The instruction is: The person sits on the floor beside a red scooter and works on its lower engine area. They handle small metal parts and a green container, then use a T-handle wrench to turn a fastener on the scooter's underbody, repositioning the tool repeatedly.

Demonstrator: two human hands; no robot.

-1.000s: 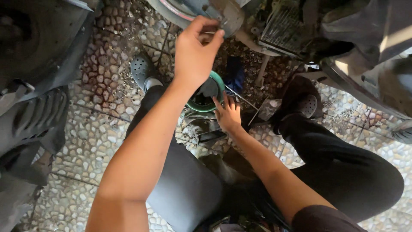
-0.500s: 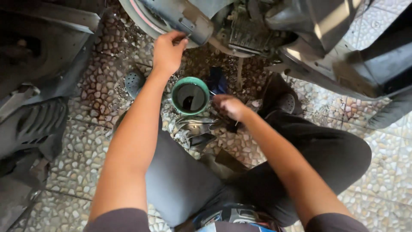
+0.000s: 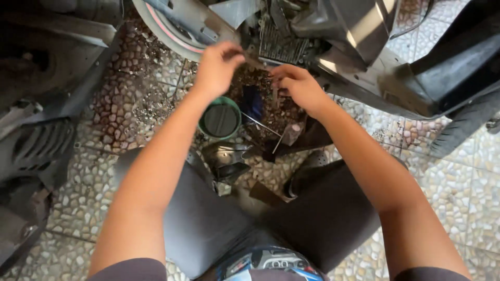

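**Entry: 2 hands at scooter underside, drain pan below**

Risk: the green drain pan (image 3: 220, 119), on the pebble-tile floor (image 3: 453, 171) between the knees, sits near the left forearm; a knock could spill its dark contents.

Left hand (image 3: 217, 67): fingers pinched on a small part, too blurred to identify. Right hand (image 3: 298, 86): curled, contents cannot be told.

Engine underside (image 3: 281, 44): grimy, finned, grey, just above both hands.
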